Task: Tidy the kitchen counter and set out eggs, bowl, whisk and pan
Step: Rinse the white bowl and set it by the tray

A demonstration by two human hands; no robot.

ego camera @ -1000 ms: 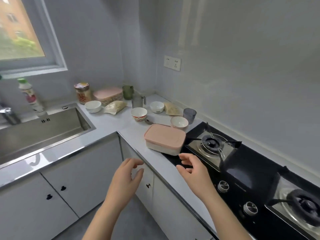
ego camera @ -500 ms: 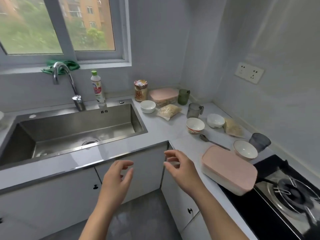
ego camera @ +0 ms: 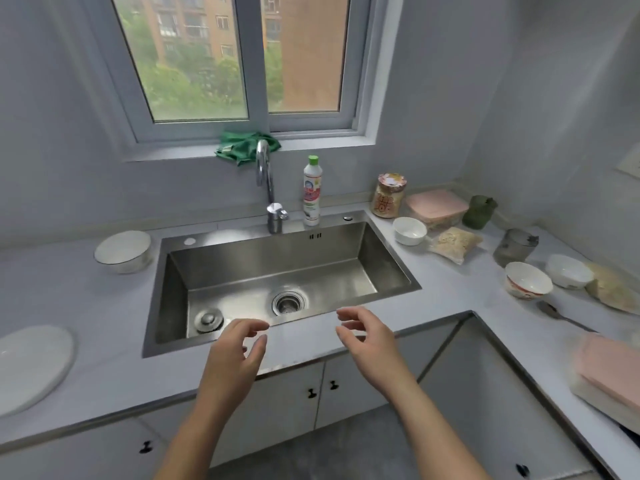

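**A:** What's on the bench, starting from the left?

**B:** A round white plate lies at the far edge. A large white bowl stands just left of the sink. Right of the sink there's a small white bowl near a jar and a pink-lidded container. After those come a bag of grains and a glass mug, then a patterned bowl with a spoon near it. No eggs, whisk or pan are in view.

**A:** So how should this step go?

**B:** I'd say it's a look-over before anything is picked up. It would be best to gather the loose bag and spoon into one spot first. Keep one bowl out for the eggs, and carry crockery low over the bench rather than across the sink.

**A:** And the hands?

**B:** The left hand hovers at the sink's front edge. Its fingers are loosely curled with the thumb apart, and it holds nothing. The right hand is near it and much the same, half-spread, empty and touching nothing.
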